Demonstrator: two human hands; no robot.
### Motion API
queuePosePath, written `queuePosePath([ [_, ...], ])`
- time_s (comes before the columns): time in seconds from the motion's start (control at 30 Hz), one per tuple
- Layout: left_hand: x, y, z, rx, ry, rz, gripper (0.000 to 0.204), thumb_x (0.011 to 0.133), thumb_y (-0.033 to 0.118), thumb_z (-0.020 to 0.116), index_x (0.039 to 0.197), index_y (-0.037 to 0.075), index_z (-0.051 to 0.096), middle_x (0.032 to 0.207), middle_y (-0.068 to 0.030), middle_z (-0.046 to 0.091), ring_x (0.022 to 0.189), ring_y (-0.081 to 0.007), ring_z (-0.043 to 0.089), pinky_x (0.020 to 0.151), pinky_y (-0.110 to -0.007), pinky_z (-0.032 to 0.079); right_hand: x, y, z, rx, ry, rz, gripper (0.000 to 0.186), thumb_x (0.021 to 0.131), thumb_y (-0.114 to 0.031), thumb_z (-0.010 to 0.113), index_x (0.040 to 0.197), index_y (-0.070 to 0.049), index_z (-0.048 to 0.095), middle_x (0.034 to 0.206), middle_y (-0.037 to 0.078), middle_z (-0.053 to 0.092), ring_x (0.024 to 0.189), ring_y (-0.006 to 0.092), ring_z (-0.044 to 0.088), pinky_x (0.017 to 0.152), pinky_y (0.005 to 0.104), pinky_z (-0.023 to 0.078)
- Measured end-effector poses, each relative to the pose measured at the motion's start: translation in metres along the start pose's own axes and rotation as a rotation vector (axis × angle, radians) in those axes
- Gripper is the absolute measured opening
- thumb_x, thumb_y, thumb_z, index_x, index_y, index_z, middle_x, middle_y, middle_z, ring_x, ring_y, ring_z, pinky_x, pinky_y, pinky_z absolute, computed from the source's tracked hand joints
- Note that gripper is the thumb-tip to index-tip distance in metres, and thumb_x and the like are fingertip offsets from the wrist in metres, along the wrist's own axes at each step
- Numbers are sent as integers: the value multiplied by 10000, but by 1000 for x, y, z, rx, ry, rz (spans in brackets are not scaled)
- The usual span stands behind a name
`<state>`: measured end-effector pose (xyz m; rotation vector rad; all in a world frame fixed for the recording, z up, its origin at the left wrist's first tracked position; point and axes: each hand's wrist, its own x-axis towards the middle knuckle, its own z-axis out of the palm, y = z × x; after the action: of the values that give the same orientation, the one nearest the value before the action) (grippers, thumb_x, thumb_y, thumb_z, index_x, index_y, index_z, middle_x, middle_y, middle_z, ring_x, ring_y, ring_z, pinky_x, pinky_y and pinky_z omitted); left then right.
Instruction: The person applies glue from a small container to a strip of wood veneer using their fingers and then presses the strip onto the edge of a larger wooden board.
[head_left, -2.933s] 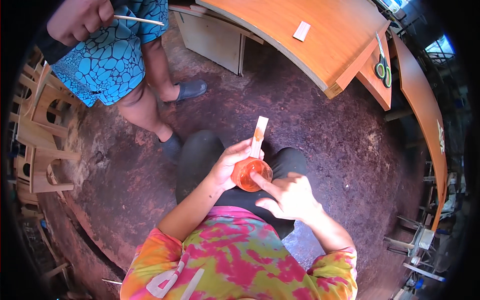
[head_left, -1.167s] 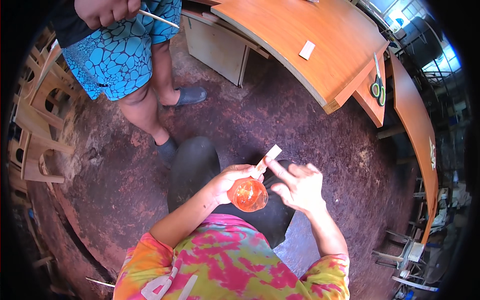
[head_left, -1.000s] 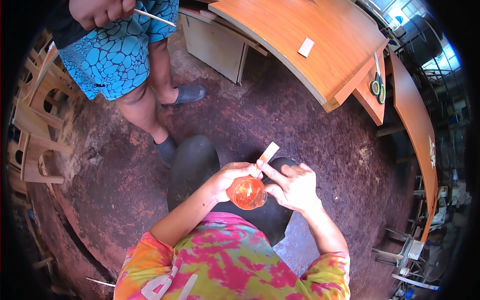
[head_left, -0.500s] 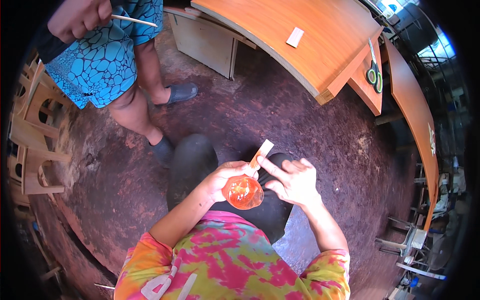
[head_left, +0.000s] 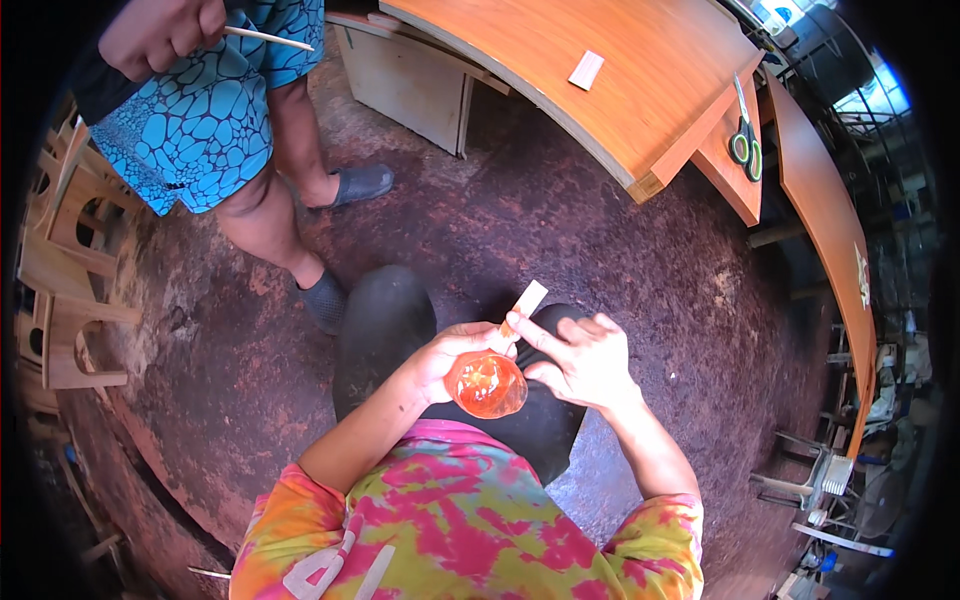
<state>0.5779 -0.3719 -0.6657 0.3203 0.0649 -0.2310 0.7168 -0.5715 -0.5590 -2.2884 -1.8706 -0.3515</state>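
The left hand (head_left: 445, 362) is cupped around a small orange translucent vessel (head_left: 486, 385), gripping it from the 9 o'clock side over the person's lap, just above the dark trousers (head_left: 385, 330). The right hand (head_left: 580, 358) sits at the vessel's 3 o'clock, its fingers curled and its forefinger and thumb pinching the base of a pale flat strip (head_left: 525, 302) that sticks up toward 1 o'clock from the vessel's mouth.

The likeliest slip is the vessel itself: it is held in 1 palm with nothing under it but the knees and the rough reddish floor (head_left: 560, 230), so a loosened grip would probably drop it there. The strip is held only at its tip; a careless tug could bend it or pull it free. If the vessel holds liquid, tilting it toward 3 o'clock would spill onto the trousers.

The vessel glows orange, but whether that colour belongs to its wall or to something inside cannot be told; apart from the strip, nothing distinct shows in it.

At 11 o'clock another person stands holding a thin stick (head_left: 268, 38). On the wooden table (head_left: 640, 110) at 1 o'clock lie a pale slip (head_left: 586, 70) and green-handled scissors (head_left: 745, 145), well apart from the hands.
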Motion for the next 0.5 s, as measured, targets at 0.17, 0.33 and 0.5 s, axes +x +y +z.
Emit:
queuePosePath([
  [0.17, -4, 5, 13, 42, -17, -9, 268, 1058, 190, 611, 1219, -15, 669, 1094, -124, 702, 1003, -218, 718, 886, -379, 601, 6, 17, 3, -62, 52, 38, 693, 953, -732, 436, 1502, -341, 593, 631, -12, 388, 502, 169, 427, 565, 339, 353],
  [0.33, -8, 4, 17, 92, 19, -16, 279, 1053, 182, 613, 1233, -25, 664, 1079, -126, 695, 1035, -214, 704, 907, -373, 594, 8, 28, -2, -71, 62, 86, 666, 999, -708, 406, 1484, -304, 616, 633, 2, 422, 517, 183, 455, 565, 346, 381],
  [0.5, -12, 4, 16, 81, -19, -17, 313, 1056, 186, 603, 1280, -29, 645, 1105, -117, 692, 1054, -207, 695, 936, -368, 586, -3, 30, -1, 41, 37, 287, 594, 964, -620, 558, 1476, -324, 612, 666, 6, 493, 569, 188, 548, 625, 361, 449],
])
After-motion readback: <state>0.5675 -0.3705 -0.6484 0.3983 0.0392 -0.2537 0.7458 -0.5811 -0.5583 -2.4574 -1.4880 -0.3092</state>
